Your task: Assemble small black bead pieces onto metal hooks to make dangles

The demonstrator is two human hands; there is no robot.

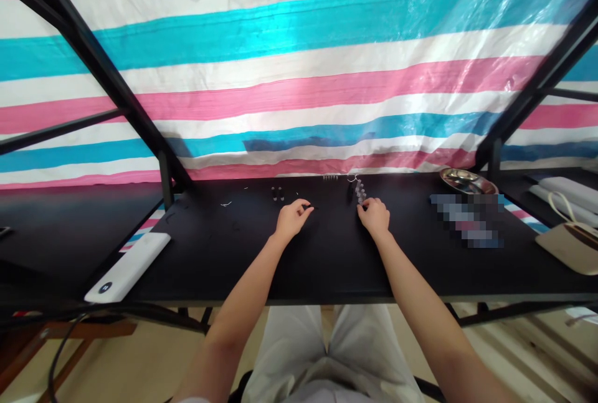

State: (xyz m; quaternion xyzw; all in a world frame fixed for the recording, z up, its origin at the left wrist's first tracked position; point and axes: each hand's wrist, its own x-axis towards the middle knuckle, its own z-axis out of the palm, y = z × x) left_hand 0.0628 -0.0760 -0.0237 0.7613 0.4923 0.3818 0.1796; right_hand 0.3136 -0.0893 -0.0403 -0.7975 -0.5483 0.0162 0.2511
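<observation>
My left hand point(293, 217) is just left of the desk's middle, with thumb and forefinger pinched on a small dark piece point(307, 206). That piece is too small to name. To the right, my right hand point(375, 216) rests on the desk with fingers curled and closed. Its fingertips meet the near end of a row of small clear, rounded pieces point(359, 190); whatever they grip is hidden. Two small dark pieces with pale ends point(278, 194) stand beyond my left hand. Farther back lies a short row of small pale pieces point(330, 177).
On the black desk point(327, 266) are a white power strip-like box point(128, 268) at left and a shiny metal dish point(468, 182) at back right. A blurred-out patch point(467, 221) lies before the dish. A beige pouch point(567, 247) sits far right. Striped sheeting point(299, 91) hangs behind.
</observation>
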